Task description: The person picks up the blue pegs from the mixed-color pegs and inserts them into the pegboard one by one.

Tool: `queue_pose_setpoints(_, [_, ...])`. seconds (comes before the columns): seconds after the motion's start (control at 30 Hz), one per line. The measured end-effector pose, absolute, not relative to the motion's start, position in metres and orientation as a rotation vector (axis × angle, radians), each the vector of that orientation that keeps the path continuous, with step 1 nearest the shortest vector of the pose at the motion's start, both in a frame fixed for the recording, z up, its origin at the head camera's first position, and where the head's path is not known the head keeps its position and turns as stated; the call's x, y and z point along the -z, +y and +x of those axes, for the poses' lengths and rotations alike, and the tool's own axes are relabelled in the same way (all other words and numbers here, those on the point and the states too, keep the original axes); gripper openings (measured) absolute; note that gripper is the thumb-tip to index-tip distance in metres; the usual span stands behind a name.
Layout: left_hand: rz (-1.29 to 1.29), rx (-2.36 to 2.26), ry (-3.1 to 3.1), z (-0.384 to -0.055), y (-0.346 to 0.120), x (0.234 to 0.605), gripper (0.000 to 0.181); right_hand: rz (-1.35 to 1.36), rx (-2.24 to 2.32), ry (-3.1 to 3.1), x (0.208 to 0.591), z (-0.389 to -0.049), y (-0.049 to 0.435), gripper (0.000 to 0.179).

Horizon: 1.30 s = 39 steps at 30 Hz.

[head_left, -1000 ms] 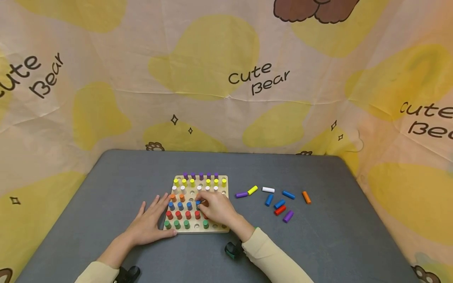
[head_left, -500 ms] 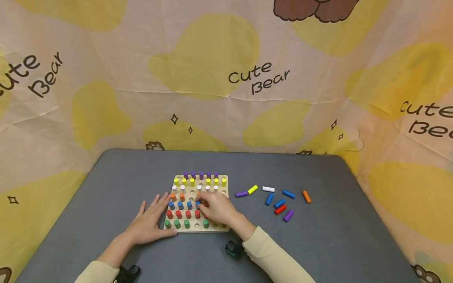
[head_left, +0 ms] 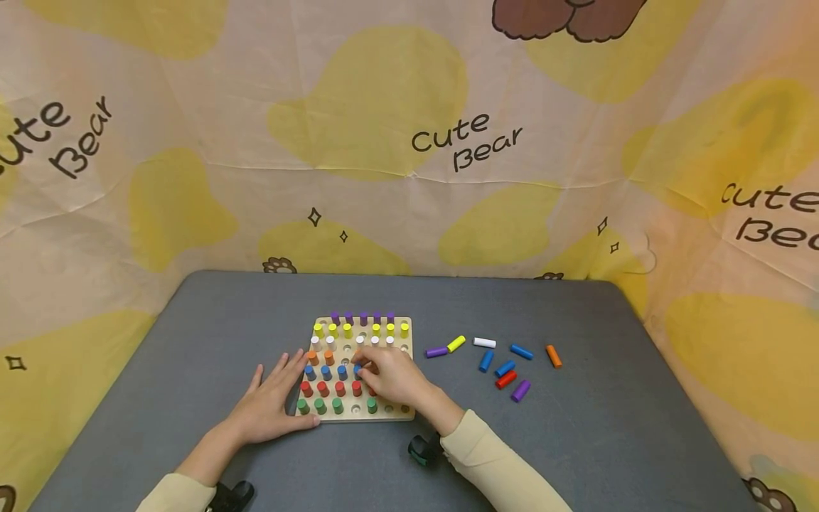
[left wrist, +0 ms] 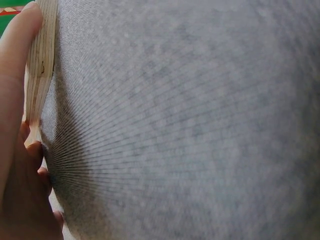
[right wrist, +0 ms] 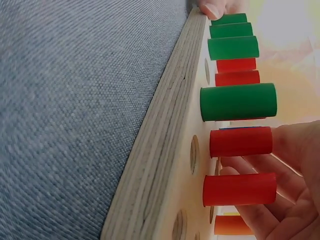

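A light wooden pegboard (head_left: 402, 417) lies on the table with rows of coloured pegs standing in it. My right hand (head_left: 399, 377) is over its middle, thumb and index finger pinching a blue peg (head_left: 357, 371) in the blue row. In the right wrist view, red pegs (right wrist: 240, 189) and a green peg (right wrist: 238, 102) stand in front of the curled right fingers, and the blue peg is mostly hidden. My left hand (head_left: 271, 405) lies spread along the board's left side, thumb at the near corner. The left wrist view shows the thumb against the plywood edge (left wrist: 44, 55).
Loose pegs lie right of the board: purple (head_left: 437, 352), yellow (head_left: 456, 344), white (head_left: 485, 343), several blue (head_left: 521, 352), red (head_left: 506, 380), another purple (head_left: 521, 391) and orange (head_left: 554, 357). A printed cloth (head_left: 499, 235) hangs behind the grey table (head_left: 576, 441).
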<state>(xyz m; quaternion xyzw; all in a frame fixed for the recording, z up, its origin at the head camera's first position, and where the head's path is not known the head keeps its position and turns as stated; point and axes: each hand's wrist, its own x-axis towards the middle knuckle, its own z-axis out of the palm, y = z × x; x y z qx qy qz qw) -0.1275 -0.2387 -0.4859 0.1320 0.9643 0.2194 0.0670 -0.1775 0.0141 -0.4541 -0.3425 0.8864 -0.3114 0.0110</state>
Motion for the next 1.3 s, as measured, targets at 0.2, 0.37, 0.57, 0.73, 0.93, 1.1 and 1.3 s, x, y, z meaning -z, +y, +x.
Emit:
queue_pose_setpoints(0.2, [0.406, -0.663, 2.918, -0.126, -0.238, 0.484, 0.113, -1.067, 1.01, 2.783, 0.447, -0.178, 0.019, 0.015])
queue_pose_setpoints(0.37, [0.41, -0.652, 2.925, -0.125, -0.237, 0.482, 0.113, -1.112, 1.062, 2.794, 0.44, -0.177, 0.025, 0.017])
queue_pose_setpoints(0.57, [0.404, -0.652, 2.915, -0.126, -0.238, 0.485, 0.113, -1.121, 1.168, 2.748, 0.429, -0.175, 0.038, 0.019])
queue_pose_setpoints(0.73, [0.413, -0.667, 2.919, -0.125, -0.238, 0.484, 0.113, -1.148, 1.234, 2.711, 0.426, -0.175, 0.053, 0.019])
queue_pose_setpoints(0.93, [0.422, -0.671, 2.93, -0.124, -0.239, 0.485, 0.113, -1.177, 1.311, 2.696, 0.422, -0.176, 0.071, 0.02])
queue_pose_setpoints(1.1, [0.403, -0.656, 2.913, -0.126, -0.239, 0.486, 0.114, -1.158, 1.368, 2.711, 0.418, -0.179, 0.085, 0.019])
queue_pose_setpoints(1.3, [0.402, -0.66, 2.912, -0.125, -0.239, 0.485, 0.113, -1.07, 1.392, 2.762, 0.415, -0.184, 0.104, 0.021])
